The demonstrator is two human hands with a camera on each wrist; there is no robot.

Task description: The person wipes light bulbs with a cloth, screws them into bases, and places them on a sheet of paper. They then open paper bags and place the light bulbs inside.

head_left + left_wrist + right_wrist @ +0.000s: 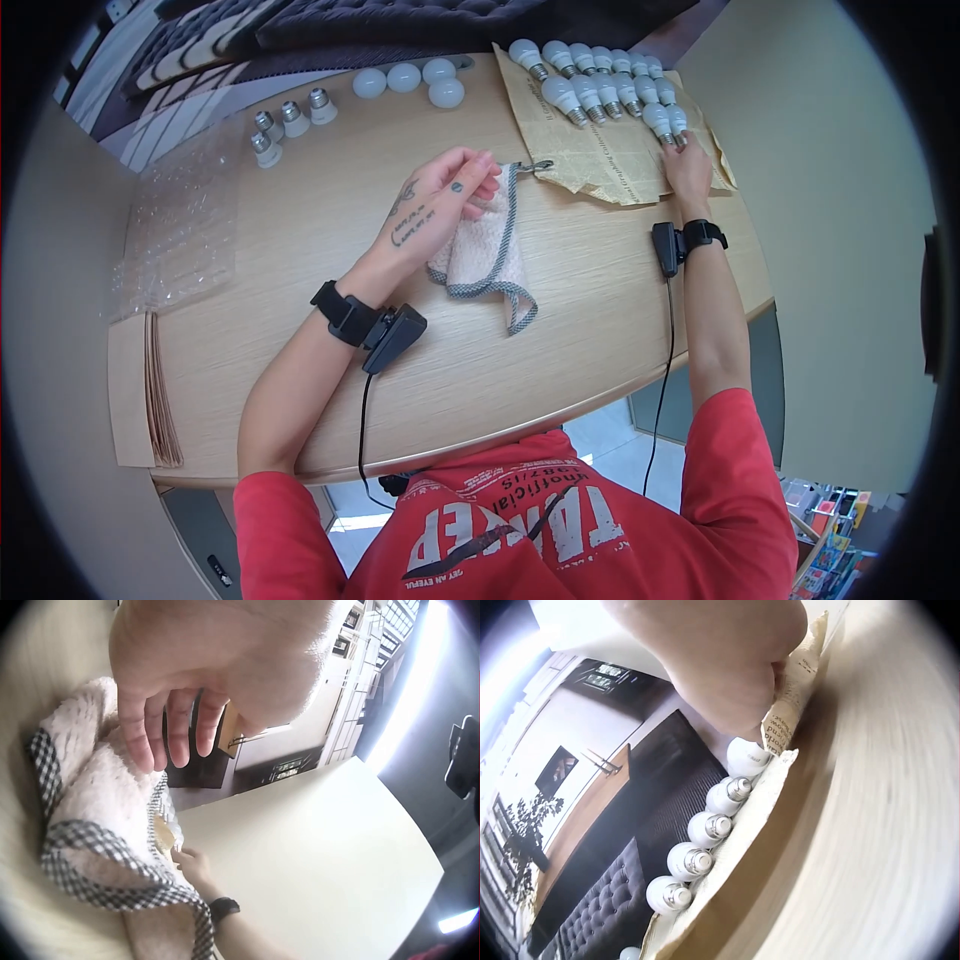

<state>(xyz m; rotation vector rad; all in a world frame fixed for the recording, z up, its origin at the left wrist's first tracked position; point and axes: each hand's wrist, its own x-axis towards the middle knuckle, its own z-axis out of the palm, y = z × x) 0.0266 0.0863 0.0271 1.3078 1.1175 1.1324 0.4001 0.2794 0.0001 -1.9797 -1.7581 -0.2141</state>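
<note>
1. The light bulbs (608, 93) lie on the far right of the table (330, 240), in rows on a sheet of printed paper (590, 165), their metal screw ends toward the near side. The nearest row has just two bulbs, at the right.
2. The right hand (690, 170) is at this pair, its fingers against the screw end of the right-hand bulb (678, 118). The hand itself hides the contact in the right wrist view, so I cannot tell whether the fingers grasp the bulb or only touch it.
3. To the left of the paper's near edge lies a pale cloth (490, 250) with a checked border, rumpled, its hanging loop pointing right toward the paper.
4. The left hand (440, 200) is over the far left part of this cloth, fingers slack and slightly bent, grasping nothing.
5. Farther off, left of the paper, sit four white domes (404, 77), three in a row and one nearer.
6. Left of them, four bulb bases (295, 120) stand metal end up.
7. On the left side lies clear plastic packaging (185, 220); nearer, folded brown paper (135, 390) lies by the table's left edge.
8. Beyond the table's far edge is a dark tufted sofa (370, 25).
</note>
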